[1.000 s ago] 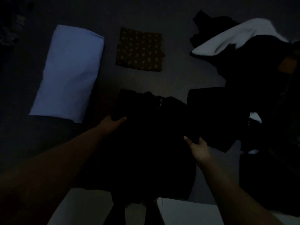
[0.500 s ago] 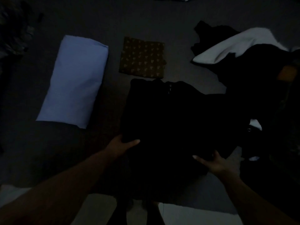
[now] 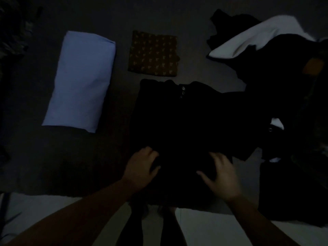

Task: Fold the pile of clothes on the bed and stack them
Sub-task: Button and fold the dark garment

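1. The left hand (image 3: 142,167) lay on the near-left edge of the black garment (image 3: 186,125), its fingers loosely bent; whether they pinched cloth could not be told in the dim light.
2. The right hand (image 3: 221,176) rested flat, fingers spread and straight, pressing the near-right part.
3. Beyond the fingertips the garment spread across the bed (image 3: 115,18), buttons (image 3: 182,92) at its far edge — smoothing outward from the centre before folding would likely keep creases out.
4. Farther off lay a folded patterned cloth (image 3: 153,54), a blue pillow (image 3: 81,80) to its left, and the unfolded pile (image 3: 266,50) to the right.
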